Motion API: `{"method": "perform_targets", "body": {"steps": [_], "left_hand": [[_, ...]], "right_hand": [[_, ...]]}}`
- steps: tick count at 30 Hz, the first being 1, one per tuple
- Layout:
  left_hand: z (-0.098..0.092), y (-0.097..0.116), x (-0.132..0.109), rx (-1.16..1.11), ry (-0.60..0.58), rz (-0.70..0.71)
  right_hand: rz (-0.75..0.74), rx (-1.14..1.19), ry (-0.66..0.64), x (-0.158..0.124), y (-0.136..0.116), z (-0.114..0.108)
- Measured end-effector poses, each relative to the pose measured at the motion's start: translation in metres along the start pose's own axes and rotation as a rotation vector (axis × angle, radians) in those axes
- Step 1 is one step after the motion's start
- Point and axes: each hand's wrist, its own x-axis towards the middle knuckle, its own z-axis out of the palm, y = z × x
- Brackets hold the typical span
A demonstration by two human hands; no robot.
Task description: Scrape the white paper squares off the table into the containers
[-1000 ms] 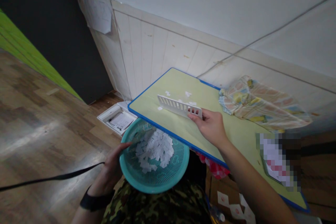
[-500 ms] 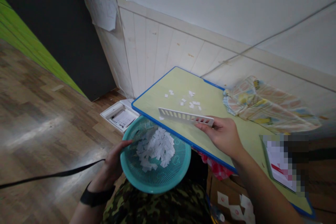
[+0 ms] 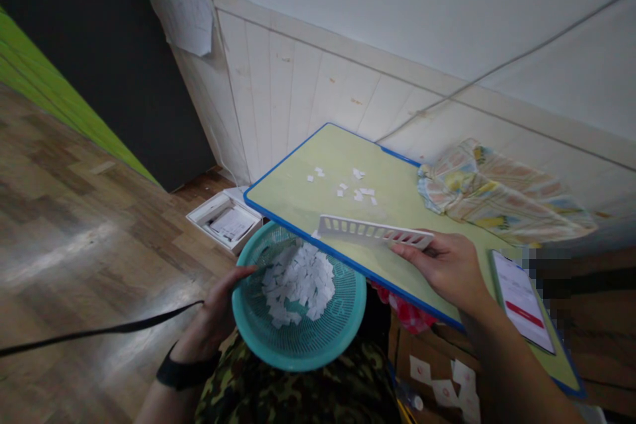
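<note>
My left hand (image 3: 221, 308) grips the left rim of a turquoise plastic colander (image 3: 318, 348), its thumb over the edge. Inside lies a heap of small white paper pieces (image 3: 303, 281). The colander sits just under the near edge of a pale green table (image 3: 298, 205) with blue trim. In my right hand (image 3: 450, 268) is a white slotted plastic strip (image 3: 372, 228), pinched at its right end and held on edge near the table's front edge. A small scrap lies at its left end, by the edge. Beyond the strip, several more white paper scraps (image 3: 365, 192) are scattered on the tabletop.
A patterned cloth (image 3: 501, 199) lies at the table's back, near the wall. On the right a phone (image 3: 521, 298) rests on the table. An open white box (image 3: 226, 218) stands on the floor at left. Below are a cardboard box and several white cards (image 3: 444, 392).
My right hand and the slotted strip have moved right and toward me, nearer the table's front edge. My left hand still holds the colander. The view has shifted slightly.
</note>
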Motion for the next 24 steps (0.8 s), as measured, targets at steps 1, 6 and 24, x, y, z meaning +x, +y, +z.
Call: {"method": "perform_targets", "body": {"steps": [1, 6, 24], "left_hand": [[0.000, 0.000, 0.000, -0.003, -0.002, 0.002], [0.001, 0.000, -0.001, 0.002, -0.005, -0.003], [0.001, -0.005, 0.002, -0.010, -0.063, -0.056]], "right_hand": [[-0.002, -0.005, 0.006, 0.000, 0.000, 0.000], [-0.023, -0.020, 0.008, -0.003, -0.003, -0.003], [0.141, 0.507, -0.004, 0.044, 0.017, -0.010]]}}
